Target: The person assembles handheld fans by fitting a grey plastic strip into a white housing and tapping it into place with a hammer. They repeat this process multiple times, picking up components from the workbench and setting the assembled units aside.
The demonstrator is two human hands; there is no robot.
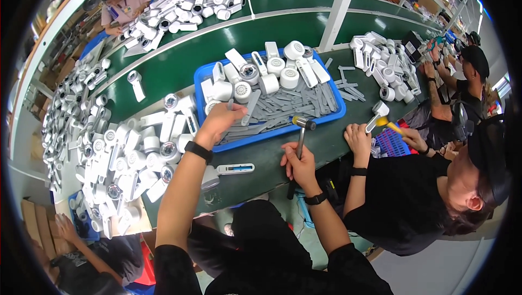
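My left hand point(222, 123) is over the near left part of a blue tray point(274, 138), its fingers closed on a grey plastic strip point(251, 107). Many similar strips point(291, 105) fill the tray's near half, with white handheld fans point(289, 77) heaped behind them. In my right hand point(299, 162) is a small hammer point(302, 135), held by its handle with the head up, just off the tray's front edge. Between my forearms a white handheld fan point(228, 169) lies on the bench, its handle open and something blue showing inside.
Piles of white fans point(136, 156) cover the bench on my left, and another pile point(385, 64) sits beyond the tray at right. Close on my right, a co-worker point(402, 202) holds a fan and a yellow hammer point(389, 125). A green belt point(174, 58) runs behind.
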